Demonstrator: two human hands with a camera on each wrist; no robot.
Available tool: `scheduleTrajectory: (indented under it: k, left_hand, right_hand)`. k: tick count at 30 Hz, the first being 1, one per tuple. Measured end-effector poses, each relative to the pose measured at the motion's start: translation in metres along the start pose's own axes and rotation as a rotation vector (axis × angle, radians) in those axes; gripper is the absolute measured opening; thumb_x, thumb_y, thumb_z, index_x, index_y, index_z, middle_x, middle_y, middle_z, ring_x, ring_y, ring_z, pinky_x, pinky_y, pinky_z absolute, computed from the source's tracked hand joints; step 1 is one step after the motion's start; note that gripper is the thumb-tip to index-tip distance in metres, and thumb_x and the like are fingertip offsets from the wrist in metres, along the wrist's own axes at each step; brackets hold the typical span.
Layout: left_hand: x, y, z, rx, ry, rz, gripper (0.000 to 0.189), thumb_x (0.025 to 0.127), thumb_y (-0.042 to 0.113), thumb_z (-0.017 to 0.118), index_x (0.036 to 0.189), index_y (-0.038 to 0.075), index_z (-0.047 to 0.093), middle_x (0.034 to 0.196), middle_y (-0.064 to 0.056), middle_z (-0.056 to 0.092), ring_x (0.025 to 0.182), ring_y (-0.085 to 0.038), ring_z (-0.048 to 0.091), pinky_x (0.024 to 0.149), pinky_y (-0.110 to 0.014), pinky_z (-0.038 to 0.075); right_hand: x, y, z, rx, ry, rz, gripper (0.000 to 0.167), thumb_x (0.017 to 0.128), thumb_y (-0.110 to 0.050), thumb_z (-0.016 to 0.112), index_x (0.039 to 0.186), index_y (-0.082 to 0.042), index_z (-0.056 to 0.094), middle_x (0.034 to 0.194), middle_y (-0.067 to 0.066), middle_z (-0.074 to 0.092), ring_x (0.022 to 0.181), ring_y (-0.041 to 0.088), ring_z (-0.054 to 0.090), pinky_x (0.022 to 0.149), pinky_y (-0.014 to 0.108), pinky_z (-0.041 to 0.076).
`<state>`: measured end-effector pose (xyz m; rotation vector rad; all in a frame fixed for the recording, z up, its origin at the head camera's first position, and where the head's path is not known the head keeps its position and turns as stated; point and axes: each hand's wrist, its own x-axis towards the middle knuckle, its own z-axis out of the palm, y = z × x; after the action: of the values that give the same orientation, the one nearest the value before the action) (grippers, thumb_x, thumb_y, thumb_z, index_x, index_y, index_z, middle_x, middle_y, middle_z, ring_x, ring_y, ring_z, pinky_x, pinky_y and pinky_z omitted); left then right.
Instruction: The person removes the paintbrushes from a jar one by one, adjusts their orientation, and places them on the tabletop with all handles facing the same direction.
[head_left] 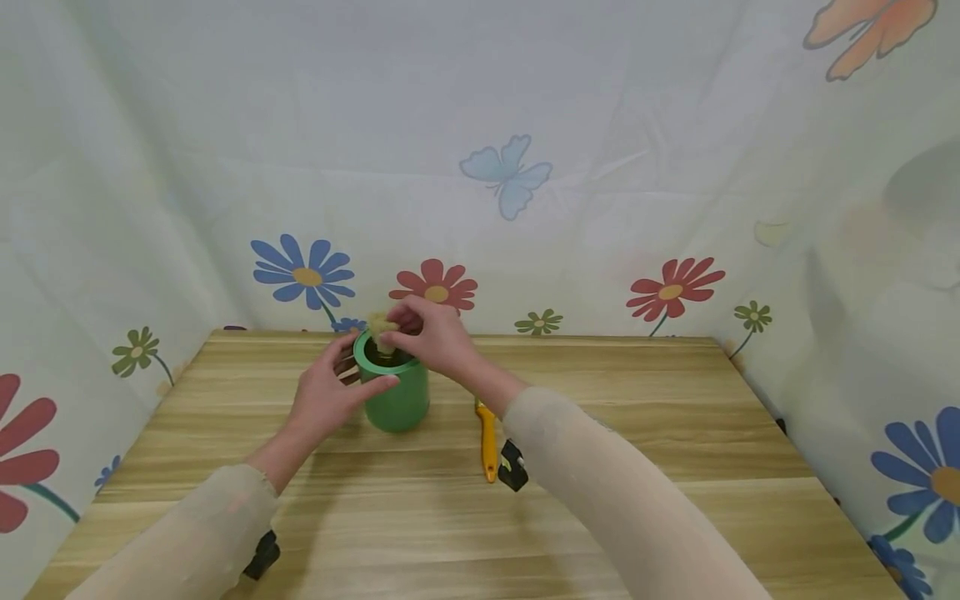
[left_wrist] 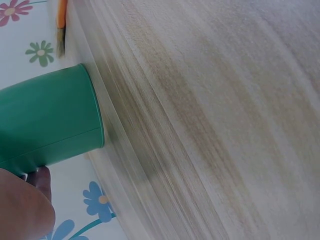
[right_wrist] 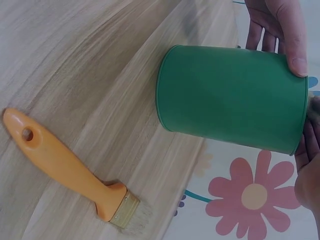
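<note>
A green can (head_left: pixel 397 400) stands upright on the table, its open top showing a dark inside. My left hand (head_left: pixel 326 392) holds it by the left side near the rim, thumb on the near side and fingers round the back. Above the opening, my right hand (head_left: pixel 438 337) pinches a pale yellow, frayed tuft (head_left: pixel 381 327); its lower end dips inside the rim, where the wall hides it. In the right wrist view the left thumb presses on the can (right_wrist: pixel 230 95) near its rim, and part of the right hand (right_wrist: pixel 311 170) shows beside the opening.
A paintbrush (right_wrist: pixel 65 160) with an orange handle and pale bristles lies on the wooden table (head_left: pixel 600 467), right of the can and beside the right forearm. A cloth backdrop (head_left: pixel 600 167) printed with flowers and butterflies rises behind the table and along its sides.
</note>
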<state>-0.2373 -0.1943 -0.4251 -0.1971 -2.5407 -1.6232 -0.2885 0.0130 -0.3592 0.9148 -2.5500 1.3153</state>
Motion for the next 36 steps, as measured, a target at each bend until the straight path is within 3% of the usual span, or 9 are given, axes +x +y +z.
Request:
scheduleTrajectory:
  k: [8,16,21,27,30,36]
  left_hand:
    - [0.001,0.000,0.001,0.007,0.009,-0.001,0.099,0.086,0.051,0.089,0.162,0.012,0.040,0.159,-0.016,0.052,0.146,-0.039,0.052,0.117,-0.053,0.049]
    - [0.001,-0.001,0.001,0.005,0.002,-0.006,0.100,0.086,0.051,0.089,0.163,0.011,0.039,0.160,-0.017,0.050,0.146,-0.040,0.051,0.117,-0.054,0.048]
    - [0.002,-0.002,0.002,0.001,-0.002,-0.012,0.101,0.085,0.052,0.090,0.163,0.012,0.040,0.160,-0.016,0.050,0.146,-0.040,0.052,0.117,-0.054,0.048]
    - [0.001,-0.002,0.001,0.003,-0.012,-0.027,0.104,0.084,0.055,0.089,0.164,0.012,0.038,0.162,-0.016,0.049,0.147,-0.041,0.050,0.118,-0.055,0.048]
    - [0.000,-0.001,0.000,-0.001,-0.018,-0.032,0.105,0.084,0.054,0.089,0.165,0.012,0.036,0.162,-0.017,0.048,0.148,-0.042,0.049,0.118,-0.055,0.047]
    - [0.000,0.000,-0.001,-0.016,-0.020,-0.038,0.108,0.084,0.052,0.091,0.166,0.012,0.034,0.163,-0.018,0.048,0.148,-0.041,0.049,0.118,-0.055,0.047]
  right_hand:
    - [0.001,-0.004,-0.008,0.002,0.025,-0.016,0.020,0.099,-0.016,0.079,0.116,-0.007,0.074,0.105,0.007,0.077,0.094,0.016,0.073,0.082,0.017,0.060]
    - [0.005,-0.014,-0.029,0.025,0.045,-0.038,0.024,0.100,-0.014,0.078,0.123,-0.007,0.077,0.111,0.007,0.079,0.095,0.017,0.074,0.081,0.018,0.061]
    - [0.006,-0.022,-0.045,0.045,0.055,-0.046,0.022,0.100,-0.014,0.078,0.121,-0.006,0.078,0.115,0.007,0.078,0.094,0.018,0.075,0.082,0.022,0.063]
    - [0.006,-0.029,-0.066,0.107,0.053,0.013,0.021,0.102,-0.015,0.075,0.121,-0.006,0.076,0.112,0.007,0.078,0.095,0.021,0.074,0.081,0.029,0.065]
    - [0.007,-0.032,-0.078,0.097,0.074,0.012,0.022,0.102,-0.016,0.076,0.122,-0.006,0.076,0.108,0.006,0.077,0.096,0.018,0.073,0.087,0.026,0.062]
    - [0.009,-0.035,-0.103,0.122,0.132,-0.015,0.022,0.099,-0.013,0.079,0.119,-0.004,0.076,0.105,0.008,0.077,0.093,0.026,0.073,0.084,0.029,0.063]
